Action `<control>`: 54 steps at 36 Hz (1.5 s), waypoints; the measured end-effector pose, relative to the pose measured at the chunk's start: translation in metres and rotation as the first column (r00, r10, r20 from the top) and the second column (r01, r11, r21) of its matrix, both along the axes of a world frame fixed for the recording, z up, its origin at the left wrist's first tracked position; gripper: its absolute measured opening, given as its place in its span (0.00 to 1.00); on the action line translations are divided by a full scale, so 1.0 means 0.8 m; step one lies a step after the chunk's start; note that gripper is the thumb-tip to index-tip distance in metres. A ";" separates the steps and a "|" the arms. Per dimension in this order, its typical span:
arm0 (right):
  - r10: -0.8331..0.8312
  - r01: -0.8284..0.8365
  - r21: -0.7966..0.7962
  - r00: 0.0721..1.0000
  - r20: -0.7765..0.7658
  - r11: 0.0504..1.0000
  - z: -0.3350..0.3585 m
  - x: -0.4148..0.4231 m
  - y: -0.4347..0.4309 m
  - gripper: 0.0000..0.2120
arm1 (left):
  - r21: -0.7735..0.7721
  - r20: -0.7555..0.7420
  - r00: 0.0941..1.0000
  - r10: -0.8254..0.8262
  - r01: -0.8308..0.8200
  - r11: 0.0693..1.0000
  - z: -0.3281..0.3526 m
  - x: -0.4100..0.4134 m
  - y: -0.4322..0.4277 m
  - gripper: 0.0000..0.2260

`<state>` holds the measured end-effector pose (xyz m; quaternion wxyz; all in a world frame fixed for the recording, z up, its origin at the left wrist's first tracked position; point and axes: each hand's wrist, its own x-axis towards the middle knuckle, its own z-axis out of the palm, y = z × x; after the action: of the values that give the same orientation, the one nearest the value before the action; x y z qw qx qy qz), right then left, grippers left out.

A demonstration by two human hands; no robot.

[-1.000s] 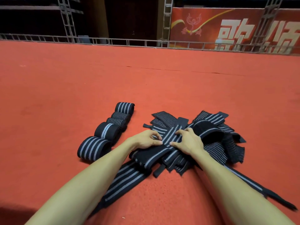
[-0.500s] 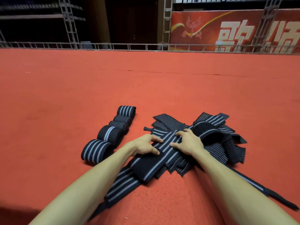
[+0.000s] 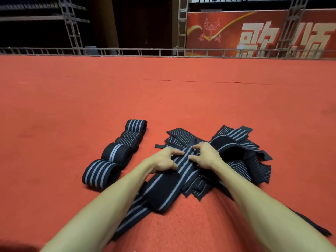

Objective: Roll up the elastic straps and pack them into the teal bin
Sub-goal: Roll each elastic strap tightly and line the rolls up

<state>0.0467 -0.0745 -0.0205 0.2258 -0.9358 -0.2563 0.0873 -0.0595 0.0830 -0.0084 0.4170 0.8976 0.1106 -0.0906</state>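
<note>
Rolled straps (image 3: 116, 153) left of pile (image 3: 241, 160)

Matt ribbed elastic cloth straps (image 3: 187, 166), rough felt carpet (image 3: 163, 99), metal truss (image 3: 181, 26)

Both my bare forearms reach forward and converge, wrists low. My left hand (image 3: 162, 160) is knuckles-up, index and thumb bent, pinching one edge of the strap (image 3: 183, 165). My right hand (image 3: 207, 157) faces it close by, fingers clawed, thumb and fingertips gripping the opposite edge.

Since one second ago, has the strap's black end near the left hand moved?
Yes: the black end slid toward the person, judged against the nearest rolled strap.
</note>
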 end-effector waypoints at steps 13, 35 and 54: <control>-0.023 0.162 0.375 0.937 -0.349 0.913 0.001 -0.016 -0.005 0.22 | -0.116 -0.009 1.000 -0.018 0.017 0.993 0.031 -0.039 -0.011 0.35; -0.101 0.237 0.563 0.960 -0.262 0.791 -0.024 0.002 0.014 0.10 | 0.059 0.055 0.998 -0.009 0.006 0.998 -0.007 -0.011 0.017 0.30; 0.058 0.083 0.773 0.986 -0.154 0.629 0.121 -0.090 -0.030 0.15 | -0.260 0.538 0.811 0.231 -0.101 0.960 0.108 -0.049 -0.084 0.19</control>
<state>-0.0253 -0.0984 0.0762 0.6276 -0.7384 -0.2429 0.0433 -0.0985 0.0156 0.0781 0.5337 0.8193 0.0506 0.2034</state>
